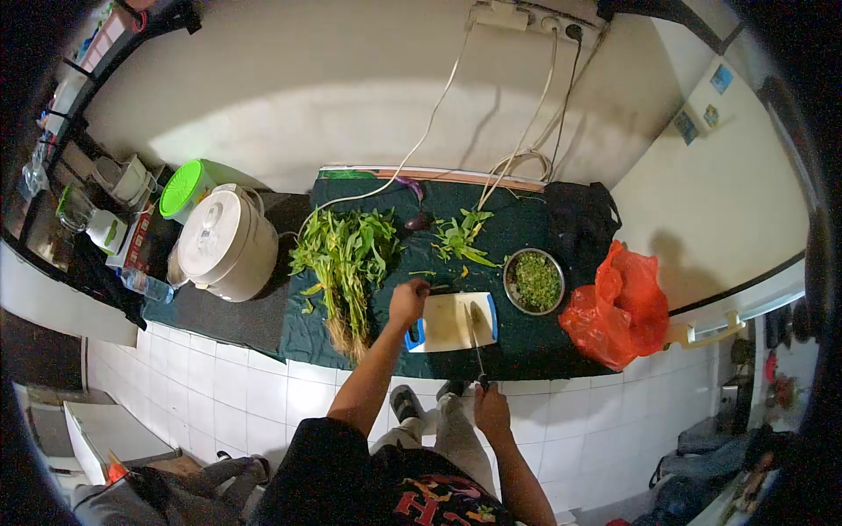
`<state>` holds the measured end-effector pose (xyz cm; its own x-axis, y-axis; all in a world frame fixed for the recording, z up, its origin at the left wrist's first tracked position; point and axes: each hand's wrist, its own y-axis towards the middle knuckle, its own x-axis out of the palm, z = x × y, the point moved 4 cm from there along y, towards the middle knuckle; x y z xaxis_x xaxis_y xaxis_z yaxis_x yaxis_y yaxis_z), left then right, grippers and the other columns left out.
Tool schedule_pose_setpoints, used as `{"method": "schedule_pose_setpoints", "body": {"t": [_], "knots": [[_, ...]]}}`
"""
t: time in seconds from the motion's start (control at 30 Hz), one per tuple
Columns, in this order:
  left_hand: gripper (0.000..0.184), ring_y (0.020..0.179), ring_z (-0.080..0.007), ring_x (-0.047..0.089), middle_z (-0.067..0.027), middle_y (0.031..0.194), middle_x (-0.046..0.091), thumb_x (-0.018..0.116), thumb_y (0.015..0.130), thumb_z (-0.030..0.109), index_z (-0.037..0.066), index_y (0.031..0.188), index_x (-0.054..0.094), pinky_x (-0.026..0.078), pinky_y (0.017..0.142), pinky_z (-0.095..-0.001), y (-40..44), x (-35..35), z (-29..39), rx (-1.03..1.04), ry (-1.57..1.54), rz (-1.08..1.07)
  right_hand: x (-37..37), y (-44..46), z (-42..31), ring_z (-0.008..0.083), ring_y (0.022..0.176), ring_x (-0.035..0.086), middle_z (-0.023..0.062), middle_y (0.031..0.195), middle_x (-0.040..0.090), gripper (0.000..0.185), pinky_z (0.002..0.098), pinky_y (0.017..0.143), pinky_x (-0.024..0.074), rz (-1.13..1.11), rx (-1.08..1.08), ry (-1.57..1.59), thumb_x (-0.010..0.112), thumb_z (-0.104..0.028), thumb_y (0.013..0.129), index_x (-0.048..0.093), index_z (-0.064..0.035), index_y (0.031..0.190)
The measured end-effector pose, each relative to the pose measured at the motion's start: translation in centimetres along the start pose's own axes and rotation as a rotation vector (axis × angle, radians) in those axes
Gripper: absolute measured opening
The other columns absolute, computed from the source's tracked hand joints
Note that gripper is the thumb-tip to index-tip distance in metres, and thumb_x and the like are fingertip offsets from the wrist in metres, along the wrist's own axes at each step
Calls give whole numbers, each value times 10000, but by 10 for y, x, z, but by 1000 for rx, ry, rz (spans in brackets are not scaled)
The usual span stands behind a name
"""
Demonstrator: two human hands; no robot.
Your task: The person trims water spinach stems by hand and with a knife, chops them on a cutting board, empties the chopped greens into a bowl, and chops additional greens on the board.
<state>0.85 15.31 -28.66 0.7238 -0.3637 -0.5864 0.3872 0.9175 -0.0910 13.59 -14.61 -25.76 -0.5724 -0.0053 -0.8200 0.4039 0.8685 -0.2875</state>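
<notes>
My right hand [492, 408] is closed around the handle of a kitchen knife [475, 340], whose blade reaches over the right part of a white cutting board with blue ends [445, 323]. At the board's upper left corner is my left hand [409, 302], its fingers curled together. A small dark elongated thing [440, 288] shows at its fingertips; its kind cannot be made out. Right of the board stands a metal bowl [559, 279] of chopped greens [536, 280]. A large bunch of leafy greens with roots [345, 259] lies to the left.
Behind the board lie loose leaves [465, 237] and a purple eggplant [417, 221]. A red plastic bag [618, 307] sits at the right end. On the left stand a white rice cooker [226, 241] and a green-lidded container [185, 188]. Cables run down the wall. Another person's legs show lower left.
</notes>
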Motion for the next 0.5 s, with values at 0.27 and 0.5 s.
{"method": "schedule_pose_setpoints", "body": {"t": [0.27, 0.5], "knots": [[183, 859, -379, 610, -178, 863, 672, 652, 829, 188, 95, 966, 730, 497, 786, -456, 18, -21, -16, 213, 244, 174, 7, -18, -2, 507, 776, 615, 331, 809, 617, 424, 574, 676, 496, -30, 220, 16, 432, -381, 987, 474, 40, 1011], [167, 888, -349, 599, -140, 893, 655, 660, 806, 174, 80, 925, 729, 486, 800, -435, -72, 22, -8, 166, -21, 138, 16, -25, -16, 500, 772, 627, 321, 813, 626, 428, 559, 681, 512, -78, 203, 5, 425, -383, 985, 469, 40, 1037]]}}
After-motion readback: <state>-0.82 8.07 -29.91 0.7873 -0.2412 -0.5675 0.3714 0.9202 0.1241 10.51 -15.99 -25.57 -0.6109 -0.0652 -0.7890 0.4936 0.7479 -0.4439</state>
